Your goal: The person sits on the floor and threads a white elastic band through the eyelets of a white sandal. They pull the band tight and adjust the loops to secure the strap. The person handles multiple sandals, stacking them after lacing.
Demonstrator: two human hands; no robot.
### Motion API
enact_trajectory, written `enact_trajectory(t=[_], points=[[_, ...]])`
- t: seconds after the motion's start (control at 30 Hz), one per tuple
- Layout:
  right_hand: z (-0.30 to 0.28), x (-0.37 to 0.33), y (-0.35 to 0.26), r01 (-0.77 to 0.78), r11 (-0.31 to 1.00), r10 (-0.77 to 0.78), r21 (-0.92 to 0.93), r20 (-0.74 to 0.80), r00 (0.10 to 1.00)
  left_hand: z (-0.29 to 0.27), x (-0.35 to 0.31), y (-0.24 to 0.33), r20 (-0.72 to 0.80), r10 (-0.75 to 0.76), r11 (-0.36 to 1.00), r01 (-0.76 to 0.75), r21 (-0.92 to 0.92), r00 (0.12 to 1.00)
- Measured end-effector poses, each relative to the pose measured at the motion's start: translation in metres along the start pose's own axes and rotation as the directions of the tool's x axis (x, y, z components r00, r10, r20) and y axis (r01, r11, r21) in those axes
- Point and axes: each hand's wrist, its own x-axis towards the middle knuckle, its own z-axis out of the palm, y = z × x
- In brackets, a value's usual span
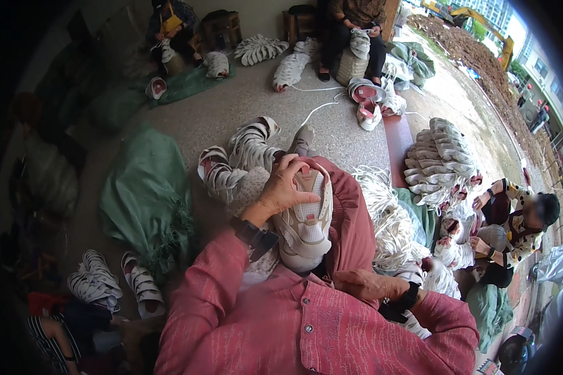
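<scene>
A beige and white shoe upper (pixel 304 240) with a pink lining stands in my lap, its toe turned toward my body. My left hand (pixel 281 192) grips it near the collar and tongue, thumb on one side and fingers over the far rim. Beside the shoe's toe, to the right, my right hand (pixel 370 284) is held low with its fingers curled together. What those fingers hold, if anything, is too small to make out. A thick bundle of white laces (pixel 388 219) lies just right of my knee.
Nested white uppers (pixel 250 147) lie past my left knee, and more rows (pixel 94 281) at lower left. A green sack (pixel 147 194) spreads on the left. Stacked uppers (pixel 441 159) stand at right near a seated co-worker (pixel 522 225). Other people work at the back.
</scene>
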Motion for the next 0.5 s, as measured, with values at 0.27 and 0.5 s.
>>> enact_trajectory(t=[0.27,0.5], points=[[0.004,0.006,-0.035,0.026,0.944,-0.07,0.328,0.12,0.99,-0.003,0.001,-0.004,0.009,0.02,1.0,-0.02,0.02,1.0],[-0.056,0.008,-0.04,-0.22,0.752,-0.231,-0.621,-0.562,0.794,0.002,0.004,-0.01,-0.006,-0.03,0.999,0.03,-0.04,1.0]])
